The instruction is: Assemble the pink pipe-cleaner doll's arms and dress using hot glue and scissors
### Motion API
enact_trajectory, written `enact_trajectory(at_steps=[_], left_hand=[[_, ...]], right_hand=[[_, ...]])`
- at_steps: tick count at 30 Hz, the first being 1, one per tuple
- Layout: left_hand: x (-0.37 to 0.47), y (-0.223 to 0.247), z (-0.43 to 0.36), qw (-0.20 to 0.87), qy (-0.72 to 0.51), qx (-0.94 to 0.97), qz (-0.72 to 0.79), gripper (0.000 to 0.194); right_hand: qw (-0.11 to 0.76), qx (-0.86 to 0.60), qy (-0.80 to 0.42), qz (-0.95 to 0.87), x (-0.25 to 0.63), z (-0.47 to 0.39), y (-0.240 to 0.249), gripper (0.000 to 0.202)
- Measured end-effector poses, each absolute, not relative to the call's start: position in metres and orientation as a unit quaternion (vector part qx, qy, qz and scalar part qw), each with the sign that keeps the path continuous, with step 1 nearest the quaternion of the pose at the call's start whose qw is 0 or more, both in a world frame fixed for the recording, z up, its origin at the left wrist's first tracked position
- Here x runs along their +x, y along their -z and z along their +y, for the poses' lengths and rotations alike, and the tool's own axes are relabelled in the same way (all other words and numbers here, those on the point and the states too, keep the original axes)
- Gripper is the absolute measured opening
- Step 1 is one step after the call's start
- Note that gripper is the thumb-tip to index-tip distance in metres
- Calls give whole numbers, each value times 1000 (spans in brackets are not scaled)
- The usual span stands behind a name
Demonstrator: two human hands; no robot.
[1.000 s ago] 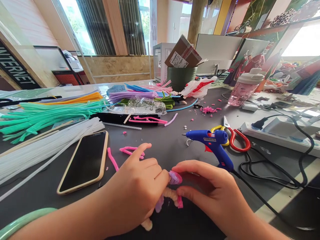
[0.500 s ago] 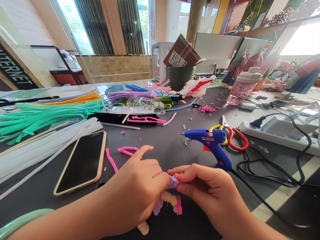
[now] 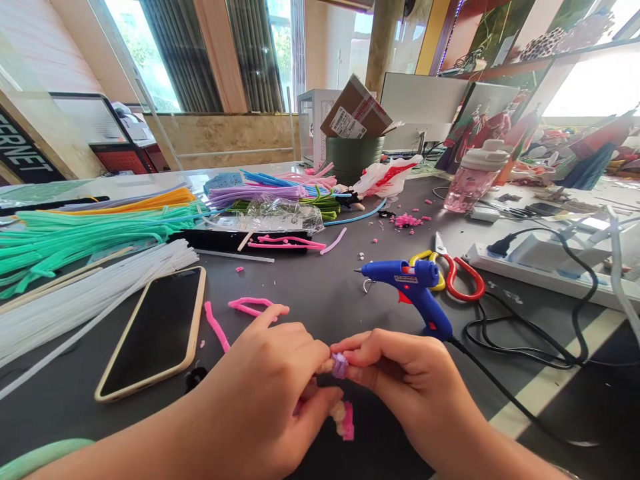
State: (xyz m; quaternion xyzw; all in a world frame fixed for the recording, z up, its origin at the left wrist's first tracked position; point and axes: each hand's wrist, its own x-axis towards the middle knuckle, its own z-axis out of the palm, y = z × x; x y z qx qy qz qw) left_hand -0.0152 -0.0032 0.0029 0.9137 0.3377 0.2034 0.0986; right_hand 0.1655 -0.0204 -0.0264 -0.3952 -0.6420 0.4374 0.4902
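My left hand (image 3: 280, 387) is closed around a small figure of twisted pipe cleaners (image 3: 339, 417), whose cream limb with a bright pink end sticks out below my thumb. Most of the figure is hidden by my fingers. With thumb and forefinger, my right hand (image 3: 400, 373) pinches a lilac fuzzy piece (image 3: 340, 365) at the end of another cream limb. Just beyond my hands lies a blue glue gun (image 3: 407, 277), its nozzle pointing left. Bent pink pipe cleaner pieces (image 3: 217, 327) rest left of my left hand.
A phone (image 3: 153, 333) lies at left beside white pipe cleaners (image 3: 95, 293) and green ones (image 3: 90, 237). Red and yellow scissors (image 3: 463, 277), a power strip (image 3: 540, 273) and black cables are at right. Behind stand a pink bottle (image 3: 473, 180) and a dark green bin (image 3: 353, 157).
The view has shifted slightly. My left thumb has come forward over the figure, covering more of it, and a cream limb now shows beside the lilac piece between my hands.
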Motion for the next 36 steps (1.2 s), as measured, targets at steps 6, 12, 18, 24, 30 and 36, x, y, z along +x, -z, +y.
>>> enact_trajectory(at_steps=[6, 12, 18, 24, 30, 36], left_hand=[[-12, 1, -1, 115, -216, 897, 367, 25], [-11, -7, 2, 223, -184, 880, 376, 29], [-13, -17, 7, 391, -171, 807, 407, 25], [-14, -22, 9, 490, -191, 733, 431, 27], [-18, -19, 9, 358, -219, 810, 410, 21], [-24, -13, 1, 142, -248, 893, 349, 12]], right_hand=[[490, -383, -362, -694, 164, -17, 26, 12], [470, -466, -49, -748, 192, -19, -10, 22], [231, -725, 156, -630, 268, 14, -34, 37], [143, -779, 94, -604, 303, 59, -10, 43], [30, -819, 45, -572, 298, 78, -9, 44], [-56, -843, -21, -535, 300, 87, -13, 25]])
